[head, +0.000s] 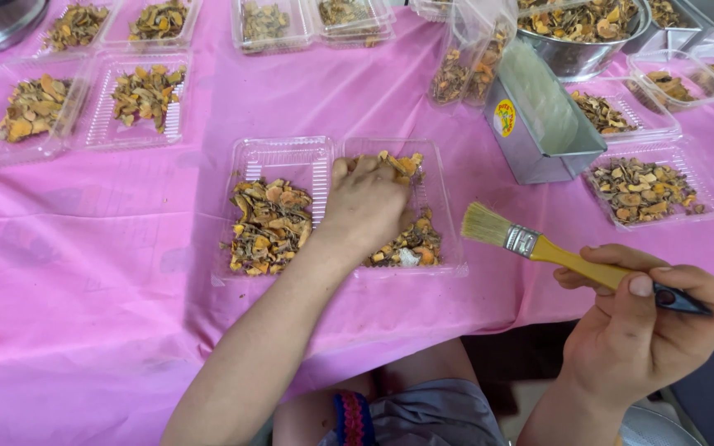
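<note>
My left hand (367, 202) rests palm down on orange-brown dried slices (411, 244) in the right half of an open clear plastic clamshell tray (287, 157). Its fingers press into the pile; whether they grip any pieces I cannot tell. The tray's left half holds another heap of dried slices (270, 225). My right hand (650, 326) is closed around the yellow handle of a flat paintbrush (530, 242), to the right of the tray above the table's front edge. The brush's pale bristles point left toward the tray without touching it.
A pink cloth (84, 272) covers the table. More clear trays of dried slices (146, 95) lie at the back left, back middle and right (642, 190). A metal box (539, 124) and a steel bowl of slices (584, 33) stand at the back right.
</note>
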